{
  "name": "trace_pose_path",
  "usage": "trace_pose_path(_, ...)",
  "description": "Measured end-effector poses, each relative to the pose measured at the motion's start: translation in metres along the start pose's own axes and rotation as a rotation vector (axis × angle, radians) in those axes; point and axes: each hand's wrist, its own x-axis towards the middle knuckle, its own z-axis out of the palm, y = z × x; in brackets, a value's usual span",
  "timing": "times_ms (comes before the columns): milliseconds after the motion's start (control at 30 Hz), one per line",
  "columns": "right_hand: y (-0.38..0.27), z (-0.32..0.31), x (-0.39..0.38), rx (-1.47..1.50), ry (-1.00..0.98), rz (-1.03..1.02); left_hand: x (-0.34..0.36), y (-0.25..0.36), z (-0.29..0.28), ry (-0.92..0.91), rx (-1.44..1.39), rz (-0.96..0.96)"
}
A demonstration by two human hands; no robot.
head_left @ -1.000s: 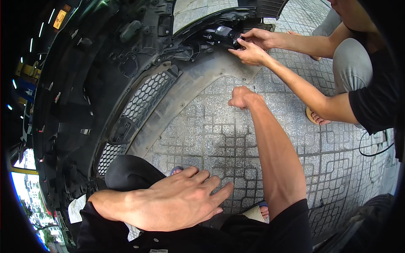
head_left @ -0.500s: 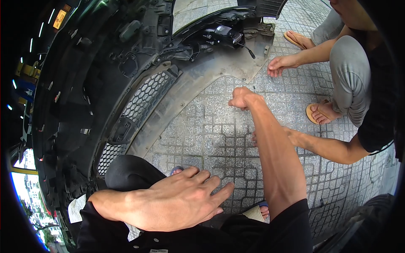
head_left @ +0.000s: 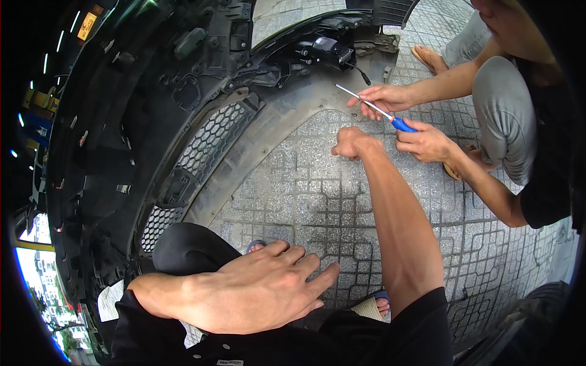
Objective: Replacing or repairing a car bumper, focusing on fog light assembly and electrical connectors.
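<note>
My left hand lies flat on my black-trousered knee, fingers spread, holding nothing. My right hand is a closed fist pressed knuckles-down on the paving, arm stretched straight out. A large black car bumper lies inside-up around me, with a honeycomb grille and a black lamp unit at its far end. Just beyond my right fist, a crouching person's two hands hold a blue-handled screwdriver.
The other person crouches at the right in grey trousers and a black top, sandalled feet on the patterned grey paving. A loose cable hangs from the lamp unit. A dark tyre-like edge shows at lower right.
The other person took their hands off the lamp unit, reached to the ground, and now holds a screwdriver in both hands near my fist. My own hands have not moved.
</note>
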Motion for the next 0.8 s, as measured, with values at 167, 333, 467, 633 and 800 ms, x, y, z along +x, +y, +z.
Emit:
trace_pose_path(167, -0.0038, -0.0003, -0.0017, -0.023, -0.035, 0.002, -0.0009, 0.0005, 0.001, -0.017, 0.007, -0.007)
trace_pose_path(333, -0.0051, -0.0002, -0.0016, -0.002, -0.045, -0.009, -0.001, -0.0009, 0.0045, 0.104, -0.039, 0.042)
trace_pose_path(467, -0.0066, -0.0003, -0.0008, -0.006, -0.046, -0.012, -0.0014, -0.0003, 0.0031, 0.1, -0.044, 0.042)
trace_pose_path(633, -0.0059, -0.0002, -0.0018, 0.002, -0.04, -0.004, -0.0014, 0.0016, 0.0024, 0.002, 0.014, -0.002)
trace_pose_path(800, -0.006, -0.0006, -0.0033, 0.009, -0.038, 0.007, -0.0023, 0.0015, 0.0038, 0.057, -0.009, 0.019)
